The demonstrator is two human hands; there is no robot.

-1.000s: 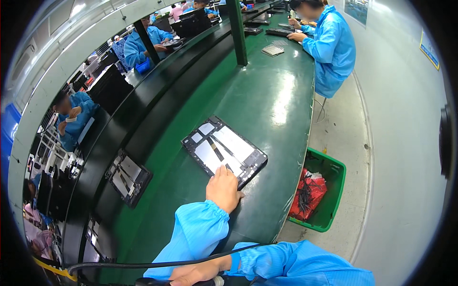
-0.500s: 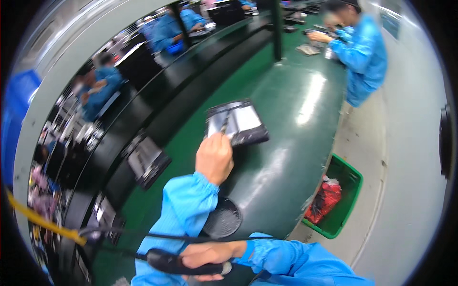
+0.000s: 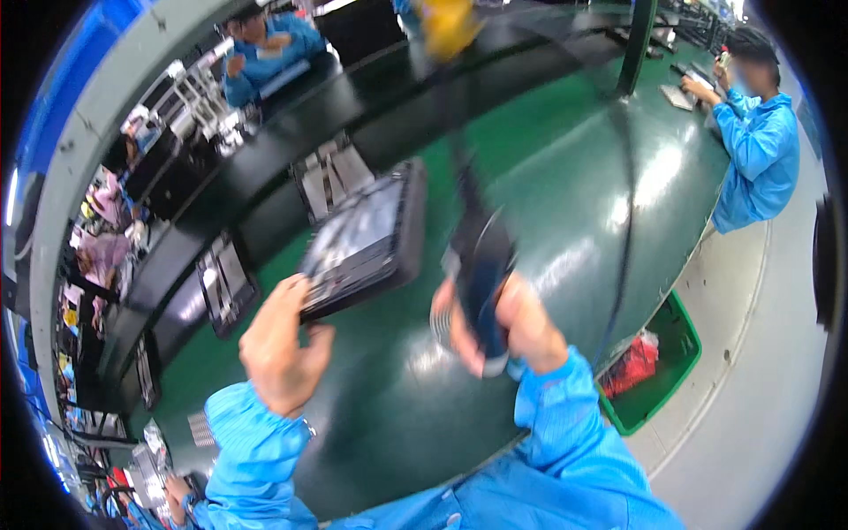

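Note:
My left hand grips the near left corner of a black-framed flat device, its fingers on the edge and its thumb below. The device has a silvery face and a thick black side; it looks tilted and is blurred. To its right, my right hand is wrapped round a black corded electric screwdriver, held upright with its cord rising from the top. Part of a round ridged dish shows beside the right fingers; the rest is hidden behind the hand.
Similar devices lie along the left of the green table, another just behind mine. A yellow piece hangs on the cord above. A green bin with a red bag stands at the right. A co-worker sits far right.
My view has turned left. My left hand has shifted from the device's face to its corner, and the device is now tilted. The right hand has raised the screwdriver from low in front to beside the device.

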